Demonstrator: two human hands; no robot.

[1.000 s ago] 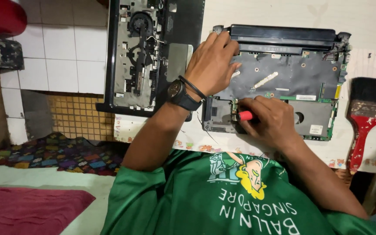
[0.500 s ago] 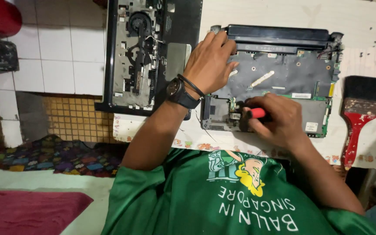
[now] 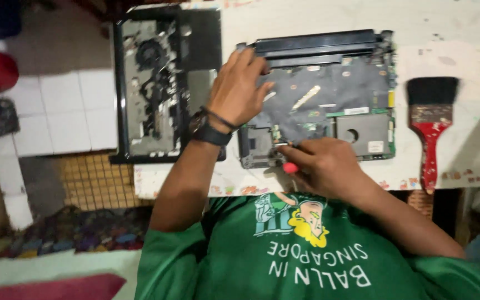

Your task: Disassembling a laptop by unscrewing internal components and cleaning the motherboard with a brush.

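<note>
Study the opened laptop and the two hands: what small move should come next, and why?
Probably a turn of the red-handled screwdriver. The right hand grips it with its tip at the lower left corner of the opened laptop base, while the left hand presses flat on the base to steady it. Whether a screw sits under the tip cannot be made out.

Dim, warm indoor light falls from above onto the pale bench [image 3: 318, 16], which takes most of the brightness beyond the fingers [image 3: 251, 58]. No hard glare shows anywhere. The whole frame is soft with motion blur, worst at the left edge, where the tiles [image 3: 56, 111] smear. Corners sink into dark shadow. Under the hands the shadows are faint and short.
</note>
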